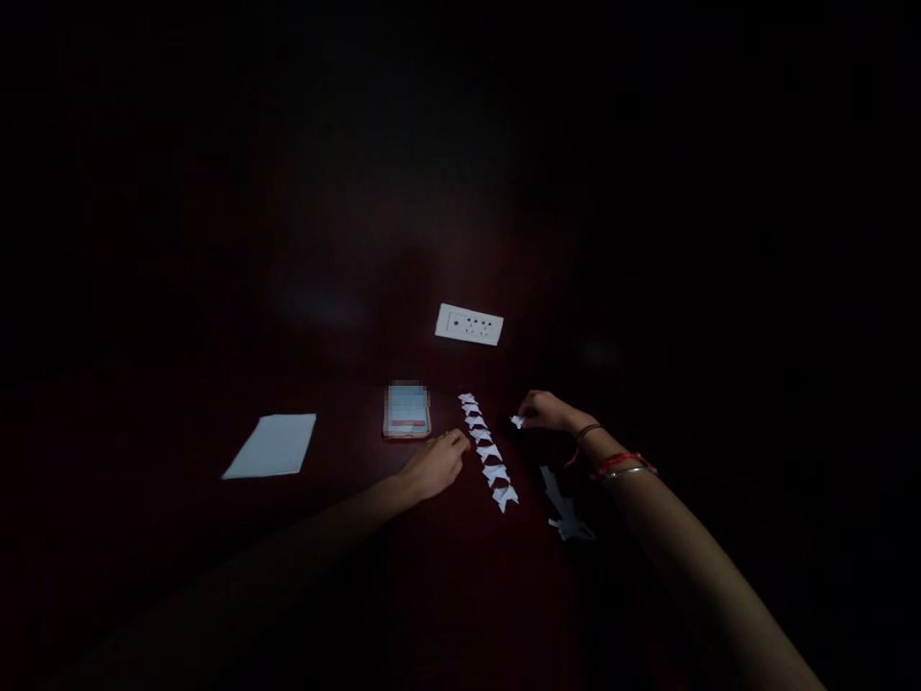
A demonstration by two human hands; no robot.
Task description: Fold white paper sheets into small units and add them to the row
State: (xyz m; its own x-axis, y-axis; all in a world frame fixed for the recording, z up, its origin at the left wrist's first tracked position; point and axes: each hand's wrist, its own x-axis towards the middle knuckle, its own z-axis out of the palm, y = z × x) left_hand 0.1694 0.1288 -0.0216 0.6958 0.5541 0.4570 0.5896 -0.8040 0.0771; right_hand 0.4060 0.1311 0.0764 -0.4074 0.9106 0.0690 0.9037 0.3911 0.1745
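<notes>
On the bare right forearm, right of centre in the frame, sit a thin dark cord bracelet with a loose red end, a bright red thread band and a slim silver-coloured metal bangle. The left forearm, lower left of centre, is bare; a tiny glint, too small to identify, shows on the left hand.
</notes>
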